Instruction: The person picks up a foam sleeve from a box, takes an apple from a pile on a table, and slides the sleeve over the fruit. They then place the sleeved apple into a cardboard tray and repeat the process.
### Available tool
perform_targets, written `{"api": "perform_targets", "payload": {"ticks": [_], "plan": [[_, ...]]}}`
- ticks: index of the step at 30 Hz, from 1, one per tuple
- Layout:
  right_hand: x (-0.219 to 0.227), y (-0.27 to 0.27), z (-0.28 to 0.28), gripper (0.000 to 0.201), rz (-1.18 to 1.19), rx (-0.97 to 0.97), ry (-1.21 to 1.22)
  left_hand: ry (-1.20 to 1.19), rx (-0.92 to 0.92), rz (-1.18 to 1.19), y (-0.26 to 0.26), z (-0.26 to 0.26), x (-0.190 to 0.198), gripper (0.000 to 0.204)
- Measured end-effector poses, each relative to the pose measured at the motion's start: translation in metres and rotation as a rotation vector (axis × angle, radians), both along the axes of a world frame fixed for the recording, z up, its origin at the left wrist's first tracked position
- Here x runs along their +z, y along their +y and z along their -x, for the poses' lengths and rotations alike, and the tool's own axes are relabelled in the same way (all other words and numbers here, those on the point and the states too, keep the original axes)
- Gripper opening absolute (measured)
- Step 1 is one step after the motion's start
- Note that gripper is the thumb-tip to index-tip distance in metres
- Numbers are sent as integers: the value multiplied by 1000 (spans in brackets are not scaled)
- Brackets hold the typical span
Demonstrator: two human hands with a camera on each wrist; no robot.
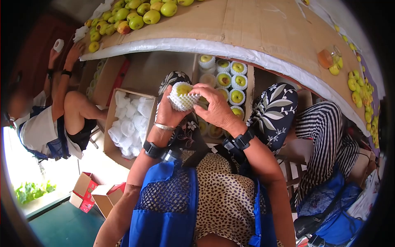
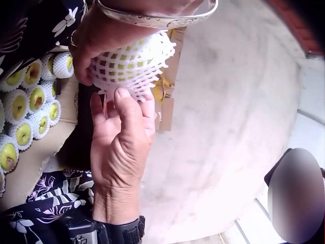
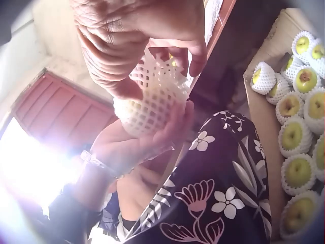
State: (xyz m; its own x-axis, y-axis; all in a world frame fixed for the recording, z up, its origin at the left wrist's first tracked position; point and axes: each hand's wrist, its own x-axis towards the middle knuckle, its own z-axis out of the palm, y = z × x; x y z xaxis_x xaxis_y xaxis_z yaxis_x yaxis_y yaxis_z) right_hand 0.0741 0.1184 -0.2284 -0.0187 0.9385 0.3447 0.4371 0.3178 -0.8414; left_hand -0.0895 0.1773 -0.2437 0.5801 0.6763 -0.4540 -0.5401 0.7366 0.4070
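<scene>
A yellow-green apple (image 1: 183, 89) sits in a white foam net sleeve (image 1: 181, 101) above the person's lap. The left hand (image 1: 167, 108) cups it from the left and below, a silver bangle at that wrist. With thumb and fingers the right hand (image 1: 217, 106) pinches the sleeve's edge on the other side. In the left wrist view the right thumb (image 2: 130, 109) presses on the net's rim. The right wrist view has the sleeved apple (image 3: 152, 101) lying in the left palm, the right hand (image 3: 137, 40) over its top.
A cardboard box of sleeved apples (image 1: 237, 96) stands between the knees and under the table edge. To the left, another box holds loose foam sleeves (image 1: 127, 123). Loose apples (image 1: 152, 16) lie on the cardboard-covered table (image 1: 263, 31). Another person (image 1: 61, 103) sits at left, striped trousers (image 1: 323, 127) at right.
</scene>
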Motion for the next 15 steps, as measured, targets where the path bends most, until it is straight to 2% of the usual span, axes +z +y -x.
{"api": "perform_targets", "payload": {"ticks": [7, 10, 13, 15], "plan": [[0, 1, 3, 23, 142, 26, 2, 241, 49, -123, -3, 0, -12, 43], [-3, -1, 5, 21, 55, 25, -82, 170, 22, -94, 0, -1, -18, 43], [0, -3, 6, 19, -211, -36, -324, -57, 86, -9, -5, -5, -13, 42], [-1, -4, 13, 20, -305, -7, -333, -143, 128, -113, -1, -3, -17, 42]]}}
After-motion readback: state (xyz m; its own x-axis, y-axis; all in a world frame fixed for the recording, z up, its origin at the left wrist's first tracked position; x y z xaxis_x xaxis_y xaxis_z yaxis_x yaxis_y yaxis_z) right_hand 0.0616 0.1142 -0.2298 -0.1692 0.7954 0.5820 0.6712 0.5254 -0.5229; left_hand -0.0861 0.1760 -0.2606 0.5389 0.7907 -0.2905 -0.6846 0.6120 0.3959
